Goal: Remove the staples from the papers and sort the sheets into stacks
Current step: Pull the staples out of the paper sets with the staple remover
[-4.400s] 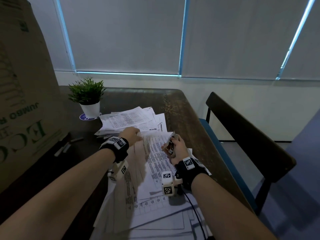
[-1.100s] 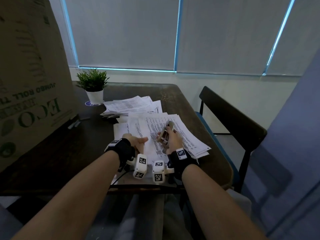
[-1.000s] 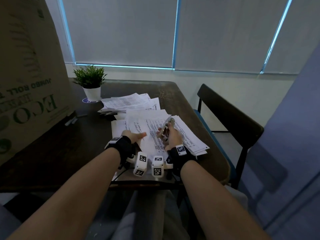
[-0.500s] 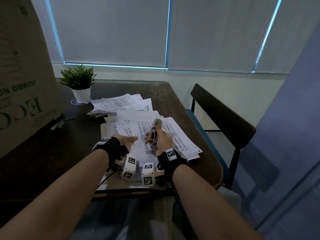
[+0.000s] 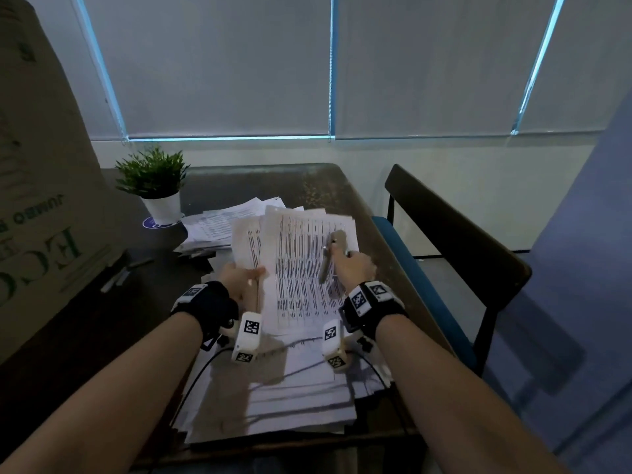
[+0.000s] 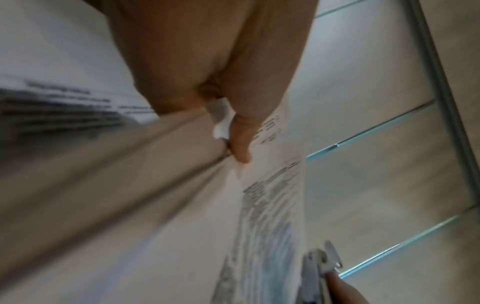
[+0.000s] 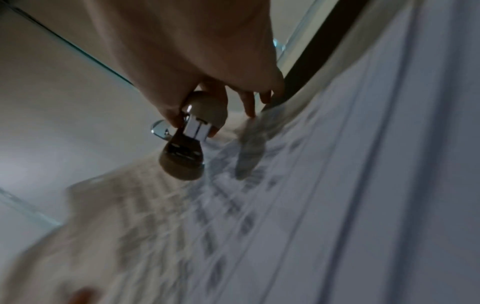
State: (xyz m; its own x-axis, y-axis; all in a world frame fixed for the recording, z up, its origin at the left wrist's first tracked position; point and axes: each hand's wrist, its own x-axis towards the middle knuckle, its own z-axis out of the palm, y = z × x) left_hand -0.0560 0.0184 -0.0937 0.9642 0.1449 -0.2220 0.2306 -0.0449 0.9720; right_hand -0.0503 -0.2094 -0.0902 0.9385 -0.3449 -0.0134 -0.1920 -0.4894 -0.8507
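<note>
Papers first: we count one lifted bundle (image 5: pixel 301 265) of printed sheets, raised and tilted above the desk (image 5: pixel 328 186), with at least two sheets fanning at its far edge. Our left hand (image 5: pixel 241 280) pinches that bundle at its left edge, thumb on top and fingers underneath; the left wrist view shows the thumb (image 6: pixel 240 144) pressed on the paper. Our right hand (image 5: pixel 354 266) has its fingers wrapped round one metal staple remover (image 5: pixel 328 260), held upright just beside the bundle's right side; from the right wrist view its jaws (image 7: pixel 182 156) point toward the printed page, and whether they touch it we cannot tell. Below the hands lies one wide stack of sheets (image 5: pixel 294 405) at the near edge of the desk. A second loose pile (image 5: pixel 219 224) sits farther back, beside one potted plant (image 5: pixel 154 179). One cardboard box (image 5: pixel 37 186) stands at left, one chair (image 5: pixel 455 234) at right.
</note>
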